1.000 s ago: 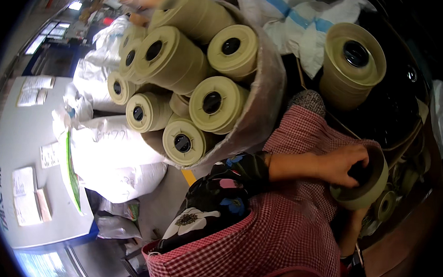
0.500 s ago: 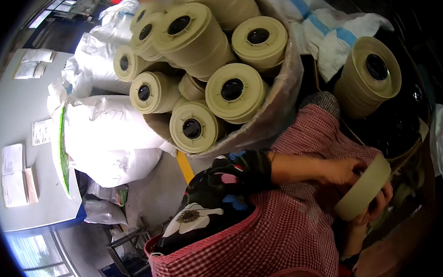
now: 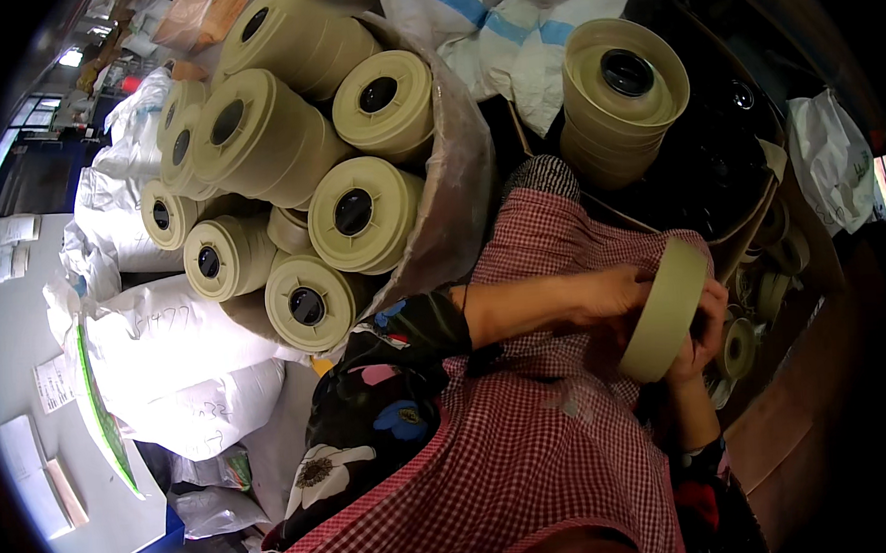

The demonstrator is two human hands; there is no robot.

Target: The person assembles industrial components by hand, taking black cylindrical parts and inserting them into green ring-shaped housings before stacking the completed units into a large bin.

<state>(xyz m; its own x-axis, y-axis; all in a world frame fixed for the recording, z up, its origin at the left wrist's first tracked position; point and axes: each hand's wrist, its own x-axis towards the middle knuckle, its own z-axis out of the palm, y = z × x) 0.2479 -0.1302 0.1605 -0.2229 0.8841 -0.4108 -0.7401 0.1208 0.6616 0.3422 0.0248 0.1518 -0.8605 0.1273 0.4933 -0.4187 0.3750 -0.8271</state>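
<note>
An olive-beige round plastic part (image 3: pixel 670 310), short and wide-rimmed, stands tilted on edge above my lap. My right hand (image 3: pixel 708 331) is wrapped round its right side, fingers curled on the rim. On its left, my left hand (image 3: pixel 619 292) bends in close with curled fingers; the part hides their tips, so what they pinch cannot be seen. Beyond my knee, a stack of similar beige parts (image 3: pixel 611 142) with a black ring in the top one rises from a box of black pieces (image 3: pixel 722 152).
A big lined container (image 3: pixel 458 176) at the far left holds several beige stacks (image 3: pixel 354 211) with black centres. White sacks (image 3: pixel 185 320) lie left of it. Right of my lap, a box holds loose beige round parts (image 3: pixel 737 346). A white bag (image 3: pixel 831 161) hangs at the right.
The view has swung rightward, so everything sits further left, and the box of loose parts now shows. Both hands stay at the round part, which is turned slightly more upright.
</note>
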